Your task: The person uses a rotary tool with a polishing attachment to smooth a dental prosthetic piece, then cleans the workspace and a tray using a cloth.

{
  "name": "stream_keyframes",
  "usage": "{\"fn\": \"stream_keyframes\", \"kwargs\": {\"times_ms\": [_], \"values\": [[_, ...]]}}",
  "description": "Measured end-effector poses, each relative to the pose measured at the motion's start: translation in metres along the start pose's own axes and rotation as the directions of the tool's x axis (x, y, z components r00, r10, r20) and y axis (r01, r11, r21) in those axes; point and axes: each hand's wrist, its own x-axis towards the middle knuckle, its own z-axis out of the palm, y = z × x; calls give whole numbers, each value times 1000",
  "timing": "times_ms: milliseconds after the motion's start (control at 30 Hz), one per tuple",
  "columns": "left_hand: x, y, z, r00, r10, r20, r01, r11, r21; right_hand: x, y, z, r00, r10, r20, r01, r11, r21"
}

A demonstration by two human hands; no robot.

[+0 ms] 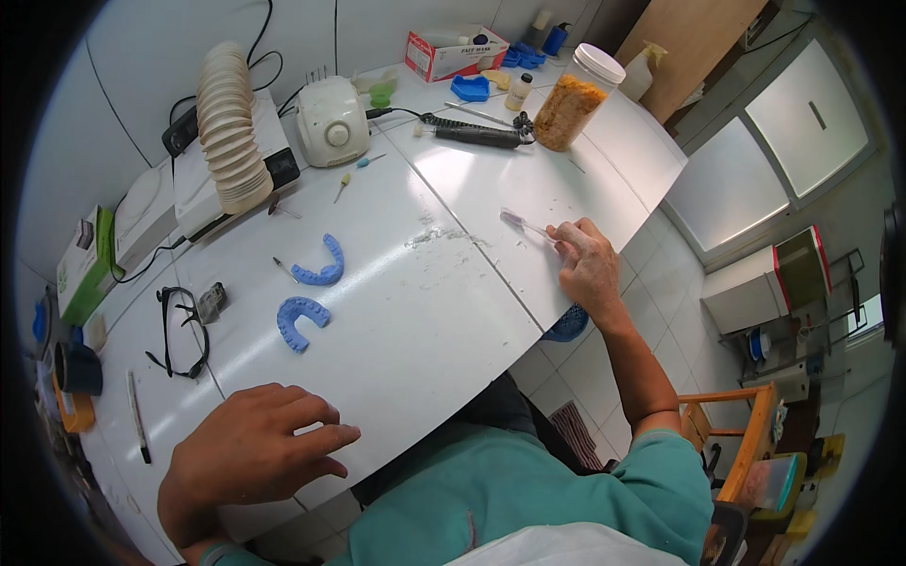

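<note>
My right hand (585,264) is closed around the handle of a small brush (512,219) with a pale purple head, held low over the white table near its right edge. White crumbs and dust (444,236) lie to the left of the brush. My left hand (269,439) hovers over the table's near left part, its fingers apart and nothing in them. Beyond it lie two blue horseshoe-shaped dental models (304,324) (326,266). A small bur (284,269) rests beside the farther one. Under the table edge by my right wrist, a blue container (567,325) is partly hidden.
Black-framed glasses (179,330) and a pen (138,415) lie at left. Behind stand a ribbed suction hose (231,132), a white control box (332,123), a black handpiece (477,136) and a jar of orange material (576,99). A wooden chair (746,429) stands at right.
</note>
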Motion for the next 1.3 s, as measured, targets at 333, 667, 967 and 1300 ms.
{"fn": "stream_keyframes", "kwargs": {"times_ms": [333,667,967,1300], "values": [[-1,11,2,999,46,0,-46,999,22,21,76,-25,928,280,-247,-329,926,-187],[1,11,7,990,124,64,-126,992,28,-31,-7,-18,989,103,-105,-102,995,14],[-3,3,6,984,-61,169,56,998,34,94,1,7,981,-140,-133,174,939,298],[-10,-20,18,961,-251,112,245,967,66,188,-28,37,979,-202,-29,197,973,-122]]}}
